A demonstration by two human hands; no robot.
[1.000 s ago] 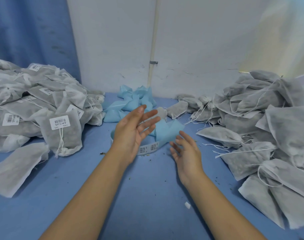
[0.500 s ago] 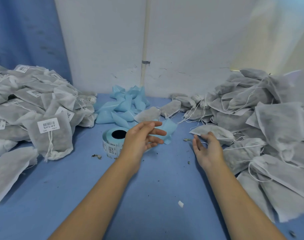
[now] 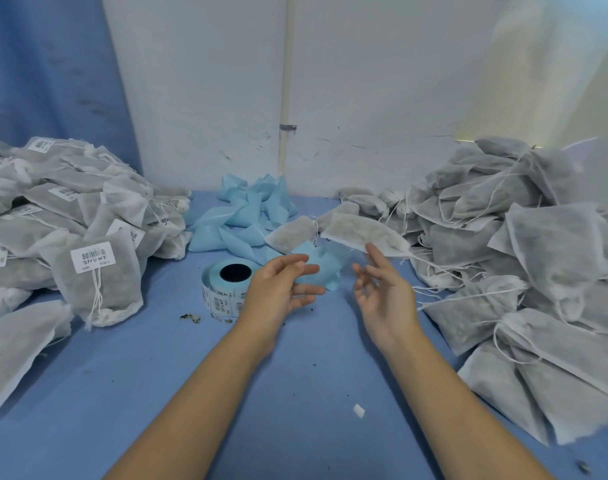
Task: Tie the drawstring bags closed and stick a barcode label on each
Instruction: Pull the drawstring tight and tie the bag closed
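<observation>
Left hand (image 3: 278, 293) relaxed beside label roll (image 3: 222, 295); right hand (image 3: 387, 299) relaxed near bag (image 3: 365, 232).

Soft bluish light, wide-angle edge warping

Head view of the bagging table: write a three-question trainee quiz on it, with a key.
1. True or false: the labelled bags are piled on the person's right.
2. The crumpled scraps heaped at the back are: A light blue, B red, C yellow.
3. Fill in: the label roll stands nearer the ___ hand.
Key: 1 false, they are piled on the left; 2 A; 3 left hand.
</observation>
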